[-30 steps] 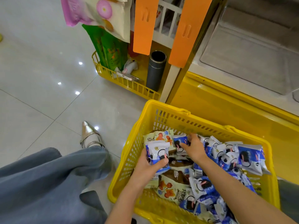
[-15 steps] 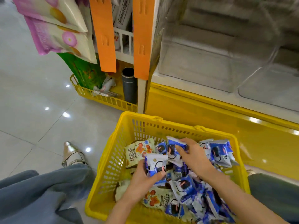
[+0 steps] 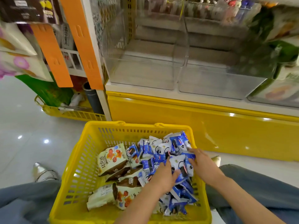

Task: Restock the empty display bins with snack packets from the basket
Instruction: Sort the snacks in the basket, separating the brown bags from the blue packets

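The yellow basket (image 3: pixel 77 159) sits at lower centre of the frame, its left side holding a few cream-and-orange packets (image 3: pixel 111 157) lying flat. To their right, the blue-and-white packets (image 3: pixel 152 152) are heaped loosely toward the basket's right wall. The left hand (image 3: pixel 163 177) is dug into this heap, its fingers curled round one or more blue-and-white packets with the thumb across the top. The right hand (image 3: pixel 203 165) lies on the heap just beside it, fingertips tucked among the wrappers; I cannot tell whether it pinches one or only presses down. The step in hand appears to be gathering a handful. It would go best by bunching several packets of the same kind between both hands, squeezing lightly so the slippery wrappers do not slide out or get crushed. The bunch should then lift clear of the basket rim and go up into the clear bins (image 3: pixel 218 81) at upper right, which look empty.
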`<state>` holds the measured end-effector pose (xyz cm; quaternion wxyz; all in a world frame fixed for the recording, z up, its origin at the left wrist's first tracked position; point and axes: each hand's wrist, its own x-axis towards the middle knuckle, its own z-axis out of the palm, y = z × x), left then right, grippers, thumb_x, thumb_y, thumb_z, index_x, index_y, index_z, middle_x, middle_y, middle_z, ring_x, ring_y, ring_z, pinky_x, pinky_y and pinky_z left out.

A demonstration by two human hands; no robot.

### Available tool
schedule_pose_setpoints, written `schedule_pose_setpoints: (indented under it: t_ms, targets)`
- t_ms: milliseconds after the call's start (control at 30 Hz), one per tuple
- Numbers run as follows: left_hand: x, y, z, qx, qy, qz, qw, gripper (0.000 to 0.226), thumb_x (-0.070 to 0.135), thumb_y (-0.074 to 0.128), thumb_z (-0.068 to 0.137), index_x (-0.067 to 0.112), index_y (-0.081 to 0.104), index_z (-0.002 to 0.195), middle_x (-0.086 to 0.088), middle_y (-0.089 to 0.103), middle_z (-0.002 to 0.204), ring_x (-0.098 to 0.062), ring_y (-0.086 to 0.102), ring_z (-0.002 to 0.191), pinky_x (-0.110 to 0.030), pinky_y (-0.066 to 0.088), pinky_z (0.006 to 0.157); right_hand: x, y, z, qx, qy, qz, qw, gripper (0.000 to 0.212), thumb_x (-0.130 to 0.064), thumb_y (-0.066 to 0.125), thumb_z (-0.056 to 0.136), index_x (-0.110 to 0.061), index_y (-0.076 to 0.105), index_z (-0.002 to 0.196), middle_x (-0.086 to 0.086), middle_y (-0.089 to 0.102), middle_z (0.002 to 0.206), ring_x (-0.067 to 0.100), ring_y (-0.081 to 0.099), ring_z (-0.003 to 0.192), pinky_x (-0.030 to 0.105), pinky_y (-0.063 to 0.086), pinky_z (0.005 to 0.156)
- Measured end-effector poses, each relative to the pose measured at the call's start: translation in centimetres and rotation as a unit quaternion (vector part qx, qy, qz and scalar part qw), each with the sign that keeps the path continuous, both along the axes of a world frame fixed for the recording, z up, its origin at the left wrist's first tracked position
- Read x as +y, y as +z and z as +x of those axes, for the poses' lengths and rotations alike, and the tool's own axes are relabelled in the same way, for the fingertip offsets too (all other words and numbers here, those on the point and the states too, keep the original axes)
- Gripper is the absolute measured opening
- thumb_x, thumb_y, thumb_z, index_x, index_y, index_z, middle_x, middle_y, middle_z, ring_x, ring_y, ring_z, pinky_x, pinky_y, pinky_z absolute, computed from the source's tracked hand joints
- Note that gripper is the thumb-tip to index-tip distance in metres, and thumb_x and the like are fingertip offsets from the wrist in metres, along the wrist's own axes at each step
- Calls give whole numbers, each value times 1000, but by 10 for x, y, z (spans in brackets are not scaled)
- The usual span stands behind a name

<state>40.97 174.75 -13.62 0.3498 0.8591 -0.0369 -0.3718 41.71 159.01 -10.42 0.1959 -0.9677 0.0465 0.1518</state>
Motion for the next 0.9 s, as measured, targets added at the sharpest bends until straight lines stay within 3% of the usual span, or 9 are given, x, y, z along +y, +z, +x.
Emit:
schedule_pose_setpoints:
  t_ms: [67,133,267,333,433,567,667,767,900]
  targets:
    - [3,3,-1,-58,-14,27,998,67,45,34,98,15,4,150,-14,13,154,-29,23,140,-39,26,113,3,5,-3,-34,35,-34,998,43,-26,41,99,-19,31,141,1,36,141,13,48,118,26,38,100]
    - [15,13,-2,-165,12,-15,986,57,40,37,98,24,14,148,-6,30,146,-19,38,130,-33,35,107,10,12,-6,-91,63,-36,993,42,-25,39,100,-18,30,141,-1,35,141,14,38,126,23,31,103]
    - [78,43,-5,-307,98,-94,942,39,38,39,92,46,32,130,25,41,120,13,46,102,-11,39,89,43,27,-9,-139,125,37,982,34,-24,42,99,-22,39,133,-6,41,134,7,50,94,9,27,83]
    - [124,45,-2,-354,141,-61,922,37,42,37,90,42,39,127,27,40,115,12,44,104,-14,37,91,64,24,-5,-132,149,68,978,32,-24,43,99,-23,41,131,-8,41,132,-1,42,80,7,27,77]
    - [199,35,8,-413,221,-6,883,31,26,49,92,25,50,123,14,48,115,-6,46,111,-27,36,93,99,5,12,-99,171,85,977,32,-23,41,100,-22,42,132,-6,42,133,-1,43,75,9,29,75]
    - [266,4,15,-320,346,46,881,40,14,52,93,7,45,132,-14,48,125,-27,47,115,-42,38,97,145,-35,47,-21,167,65,984,34,-21,38,101,-21,41,134,-1,42,136,15,56,93,17,36,79]
    - [278,-21,10,-231,379,-21,896,30,23,44,97,13,51,124,-8,57,118,-20,54,103,-32,40,85,172,-65,72,38,183,46,981,35,-19,38,101,-17,40,136,4,40,141,20,55,111,29,44,90]
    - [276,-34,8,-224,377,-37,898,22,36,36,96,23,53,104,0,62,93,-17,56,85,-30,36,71,186,-87,96,76,209,16,975,38,-10,40,99,-13,41,137,9,44,138,24,54,115,32,45,94]
    - [277,-37,13,-225,373,-48,899,24,43,33,95,28,50,103,10,59,79,-4,56,75,-21,39,60,192,-107,119,92,301,-75,946,51,1,50,91,-12,37,138,10,43,139,25,48,120,31,40,97]
